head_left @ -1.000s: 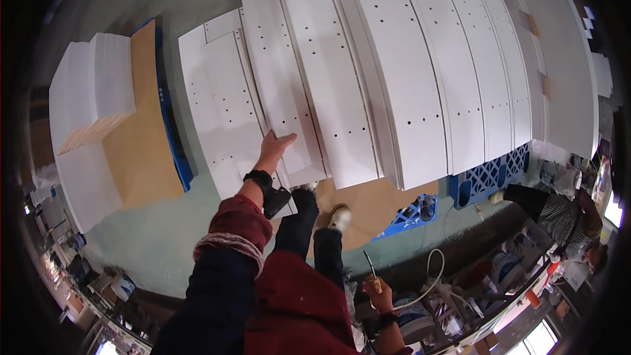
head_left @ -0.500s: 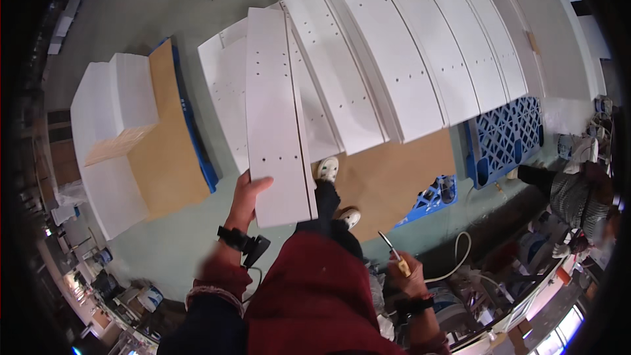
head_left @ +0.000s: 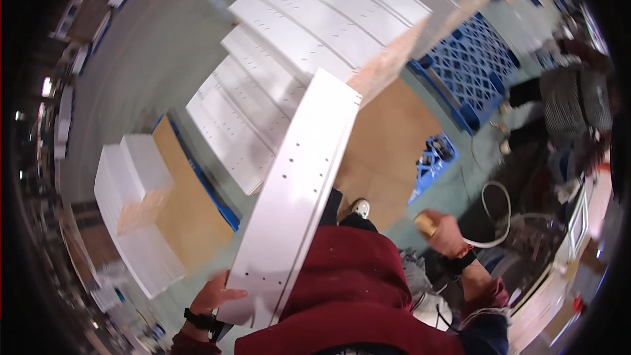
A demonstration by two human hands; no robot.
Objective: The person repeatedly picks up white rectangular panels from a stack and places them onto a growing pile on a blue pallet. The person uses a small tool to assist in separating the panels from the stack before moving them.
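My left hand grips the near end of a long white board, its thumb lying on top. Small dark holes dot the board near both ends, and a groove runs along one long edge. The board slants away from my body, its far end overlapping the stacked white boards in view; whether it touches them I cannot tell. Off to the right, my right hand is closed around a hand tool with a yellowish handle. Motion blurs the tool, and its metal shaft does not show now.
Brown sheet lies by the stack, near a blue plastic pallet. Another pile of white boards stands left on a brown-covered pallet. A pale hose curls at right, where another person is.
My left hand has drawn the board nearer my body and tilted its far end rightward. My right hand has risen and moved right with the tool. The view has turned.
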